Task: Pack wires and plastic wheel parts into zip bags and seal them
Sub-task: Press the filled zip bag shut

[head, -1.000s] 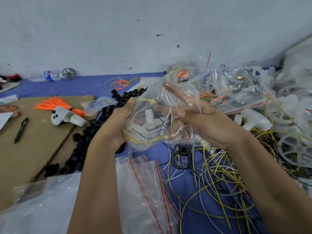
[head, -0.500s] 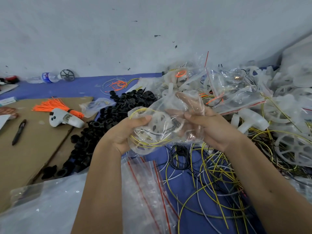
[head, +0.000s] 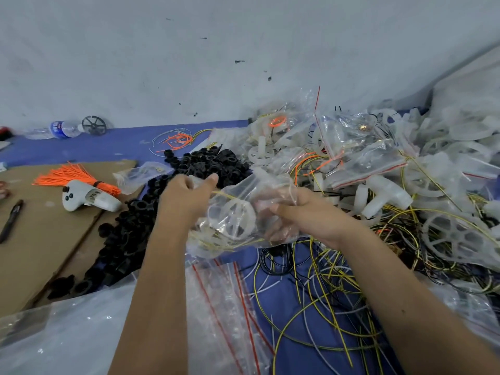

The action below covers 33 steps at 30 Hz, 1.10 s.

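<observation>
A clear zip bag hangs between both hands above the blue table. Inside it I see a white spoked plastic wheel and yellow wires. My left hand pinches the bag's upper left edge between thumb and fingers. My right hand grips the bag's right side, its fingers partly veiled by the plastic. Below lie empty zip bags with red strips and loose yellow, white and black wires.
A heap of black ring parts lies to the left of the hands. Filled bags and white plastic wheels pile up at right. On the cardboard sit an orange wire bundle, a white controller and a pen. A water bottle rests by the wall.
The bag has tilted and come lower, turning the wheel's face toward me. My left hand shifted up to the bag's top edge; my right hand closed on its right side.
</observation>
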{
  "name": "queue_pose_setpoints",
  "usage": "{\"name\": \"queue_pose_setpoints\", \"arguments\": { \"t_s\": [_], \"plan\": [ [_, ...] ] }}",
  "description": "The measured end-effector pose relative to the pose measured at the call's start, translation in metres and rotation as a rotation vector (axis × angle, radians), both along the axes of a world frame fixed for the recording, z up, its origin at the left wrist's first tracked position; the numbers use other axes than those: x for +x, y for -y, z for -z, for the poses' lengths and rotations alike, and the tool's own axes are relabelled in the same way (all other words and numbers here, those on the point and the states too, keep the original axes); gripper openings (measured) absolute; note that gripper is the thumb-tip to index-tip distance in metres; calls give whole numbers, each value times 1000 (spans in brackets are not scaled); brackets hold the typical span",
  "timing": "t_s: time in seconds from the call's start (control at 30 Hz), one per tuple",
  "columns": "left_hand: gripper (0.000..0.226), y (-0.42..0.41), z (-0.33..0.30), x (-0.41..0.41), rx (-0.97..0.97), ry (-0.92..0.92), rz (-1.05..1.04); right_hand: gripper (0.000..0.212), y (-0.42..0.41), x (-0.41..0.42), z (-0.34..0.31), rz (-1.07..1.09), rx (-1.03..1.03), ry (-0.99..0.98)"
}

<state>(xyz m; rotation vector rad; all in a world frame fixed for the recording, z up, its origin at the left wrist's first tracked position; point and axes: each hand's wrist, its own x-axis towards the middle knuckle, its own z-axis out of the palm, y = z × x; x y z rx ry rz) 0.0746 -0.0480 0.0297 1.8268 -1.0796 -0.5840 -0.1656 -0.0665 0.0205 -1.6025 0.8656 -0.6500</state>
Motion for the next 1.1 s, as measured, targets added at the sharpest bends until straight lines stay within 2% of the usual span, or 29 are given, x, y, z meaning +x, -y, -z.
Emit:
{"name": "queue_pose_setpoints", "arguments": {
  "t_s": [0.07,0.17,0.23,0.27,0.33,0.4,0.43,0.5,0.6,0.7,0.77,0.93,1.0,1.1],
  "plan": [
    [37,-2,-10,-15,-164,210,-137,28,-2,4,-2,-41,-21,-31],
    [22,-5,-25,-52,-452,190,-134,39,-4,7,-5,-65,-29,-5],
    [21,-6,-27,-82,-520,207,-54,36,-3,6,-9,35,-162,-25],
    [22,-5,-24,-97,-518,198,9,32,0,5,-11,135,-293,-91],
    [27,-5,-13,-123,-424,159,130,20,8,-3,-14,315,-600,-342],
    [32,-5,1,-139,-296,189,166,17,14,-12,-16,433,-790,-589],
    [34,-6,7,-142,-254,215,158,22,16,-17,-17,502,-802,-619],
    [37,-8,16,-143,-202,269,148,25,19,-30,-22,711,-789,-557],
    [48,-10,24,-149,-107,469,203,24,23,-47,-29,1026,-931,-621],
    [71,-13,30,-155,-30,579,246,39,25,-56,-24,1061,-834,-896],
    [67,-14,33,-155,-42,620,246,45,24,-60,-20,1037,-719,-1008],
    [17,-11,28,-142,-72,604,211,24,24,-71,-29,946,-623,-978],
    [20,-9,24,-133,-49,544,174,9,23,-74,-33,920,-639,-848],
    [29,-7,15,-118,-61,358,160,7,25,-81,-44,927,-690,-620]
  ]
}}
